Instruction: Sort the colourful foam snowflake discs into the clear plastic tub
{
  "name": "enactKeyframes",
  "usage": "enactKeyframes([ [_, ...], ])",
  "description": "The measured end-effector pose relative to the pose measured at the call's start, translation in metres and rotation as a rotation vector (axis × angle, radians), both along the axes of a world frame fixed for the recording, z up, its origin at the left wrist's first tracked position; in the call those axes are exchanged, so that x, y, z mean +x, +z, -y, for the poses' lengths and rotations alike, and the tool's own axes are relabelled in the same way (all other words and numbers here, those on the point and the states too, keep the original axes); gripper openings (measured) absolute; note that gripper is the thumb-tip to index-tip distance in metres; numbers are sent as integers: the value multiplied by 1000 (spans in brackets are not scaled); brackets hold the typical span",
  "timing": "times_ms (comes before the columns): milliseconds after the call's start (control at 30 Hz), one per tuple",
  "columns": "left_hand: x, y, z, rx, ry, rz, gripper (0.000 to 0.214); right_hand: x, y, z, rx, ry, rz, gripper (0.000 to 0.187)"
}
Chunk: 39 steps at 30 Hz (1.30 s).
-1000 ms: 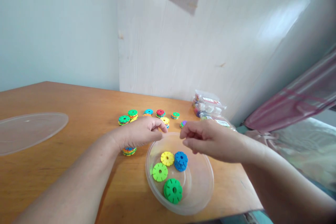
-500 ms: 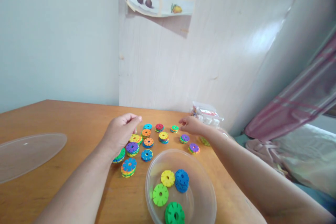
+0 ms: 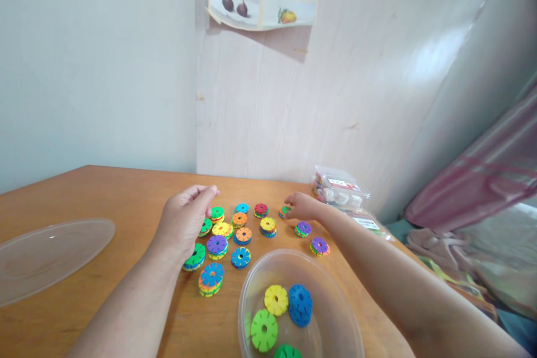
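Observation:
My left hand [image 3: 184, 221] is raised above the left side of the table, thumb and fingers pressed together; whatever lies inside them is hidden. Beside and below it stand short stacks of notched plastic discs, among them a purple-topped stack [image 3: 217, 245], a green-topped stack [image 3: 195, 258] and a blue-topped stack [image 3: 211, 278]. At the far right of the stacks my right hand [image 3: 305, 206] has its thumb and fingers around another green-topped disc stack [image 3: 285, 211], which rests on the table and is partly covered.
A clear plastic tub [image 3: 331, 313] at the front holds yellow, blue and green discs. To the left lies a clear oval lid [image 3: 54, 254]. Clear packages [image 3: 342, 190] stand at the back right by the wall. Cloth and a pink curtain [image 3: 470, 168] hang beyond the table's right edge.
My right hand has come to the green-topped stack, its fingers now around it. My left hand has shifted slightly left from the stacks, still closed. The view has tilted a little.

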<state>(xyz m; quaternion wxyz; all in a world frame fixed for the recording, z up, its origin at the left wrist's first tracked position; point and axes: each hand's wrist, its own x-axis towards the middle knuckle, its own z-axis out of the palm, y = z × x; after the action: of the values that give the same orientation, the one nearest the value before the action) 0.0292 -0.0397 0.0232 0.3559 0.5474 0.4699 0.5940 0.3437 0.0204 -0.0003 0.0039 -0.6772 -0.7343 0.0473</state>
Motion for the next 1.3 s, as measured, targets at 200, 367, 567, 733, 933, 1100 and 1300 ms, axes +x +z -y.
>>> enactKeyframes([
  [200,1,-1,-1,3,14,35,27,-1,-7,-9,-6,-8,40,53],
  [367,1,-3,-3,0,20,62,27,1,-10,-11,1,0,38,36],
  [567,1,-6,-6,-2,26,58,28,6,-11,-8,49,-12,-10,44],
  [733,2,-6,-6,-14,31,49,26,5,-7,-4,96,-13,-74,40],
  [933,5,-1,-3,-26,58,38,24,-2,16,27,167,-14,-224,33],
  [1100,7,-1,-4,-16,67,32,23,-10,42,83,51,3,-736,25],
  [1300,8,-2,-4,5,73,-6,21,-30,63,153,-100,105,-861,20],
])
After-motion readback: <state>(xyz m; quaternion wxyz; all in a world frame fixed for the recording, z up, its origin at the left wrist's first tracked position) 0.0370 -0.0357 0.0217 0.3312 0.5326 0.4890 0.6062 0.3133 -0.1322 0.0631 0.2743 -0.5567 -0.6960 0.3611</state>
